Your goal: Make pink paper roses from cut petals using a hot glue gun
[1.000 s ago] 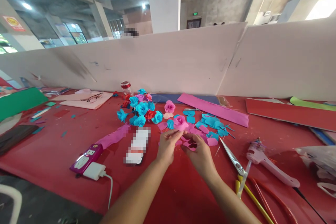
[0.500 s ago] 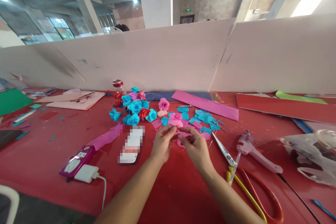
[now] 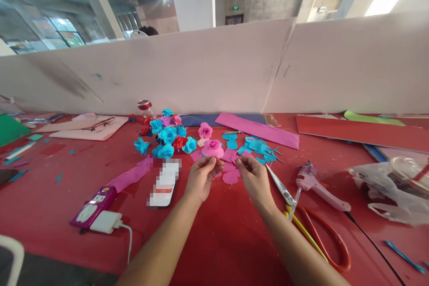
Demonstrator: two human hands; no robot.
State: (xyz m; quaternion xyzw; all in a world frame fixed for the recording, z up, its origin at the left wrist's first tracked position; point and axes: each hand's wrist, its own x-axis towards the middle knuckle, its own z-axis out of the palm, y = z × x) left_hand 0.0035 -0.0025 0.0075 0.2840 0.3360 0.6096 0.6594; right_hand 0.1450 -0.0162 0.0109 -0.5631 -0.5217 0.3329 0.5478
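A pink paper rose (image 3: 213, 148) stands just beyond my left hand (image 3: 201, 178), whose thumb and fingers are pinched together near its lower edge; what they hold, if anything, is too small to make out. To the right, my right hand (image 3: 252, 176) also has its fingertips pinched, beside cut pink petals (image 3: 230, 176) on the red table (image 3: 231, 241). Whether something sits in that pinch cannot be told. Another pink rose (image 3: 205, 131) is farther back, and blue petals (image 3: 256, 145) lie behind my right hand.
Blue and red paper flowers (image 3: 167, 135) and a phone (image 3: 165, 183) are on the left, near a power strip (image 3: 94, 208). On the right are scissors (image 3: 284, 192), a pink glue gun (image 3: 321, 190) and a plastic bag (image 3: 385, 187). A partition (image 3: 187, 71) stands behind.
My hands have moved apart; they were close together at the fingertips before. The pink rose beyond them now shows more fully. The view has shifted slightly.
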